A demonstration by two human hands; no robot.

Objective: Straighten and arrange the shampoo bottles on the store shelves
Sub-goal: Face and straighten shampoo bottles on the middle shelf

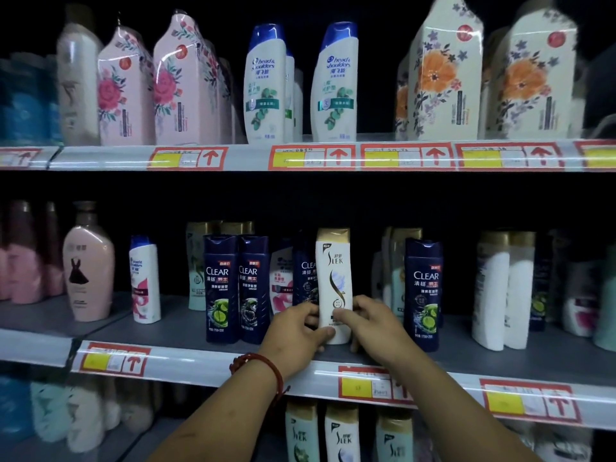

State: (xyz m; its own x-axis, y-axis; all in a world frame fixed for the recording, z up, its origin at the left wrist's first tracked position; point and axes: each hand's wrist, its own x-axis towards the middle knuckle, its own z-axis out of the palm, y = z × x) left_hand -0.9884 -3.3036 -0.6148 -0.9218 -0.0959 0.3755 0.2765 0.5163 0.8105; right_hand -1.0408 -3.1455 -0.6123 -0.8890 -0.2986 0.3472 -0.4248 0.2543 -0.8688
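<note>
Two bare hands hold a tall white plastic shampoo bottle with a gold cap (333, 278), which stands upright near the front of the grey metal middle shelf (180, 331). The left hand (296, 328), a red cord bracelet (256, 365) at its wrist, and the right hand (370, 323) each curl a grip round the bottle's lower half. Dark blue plastic bottles (220, 288) stand on either side.

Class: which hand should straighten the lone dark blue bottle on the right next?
Probably the right hand: it grips the white gold-capped bottle on the side nearest that dark blue bottle; the left hand would cross over.
</note>
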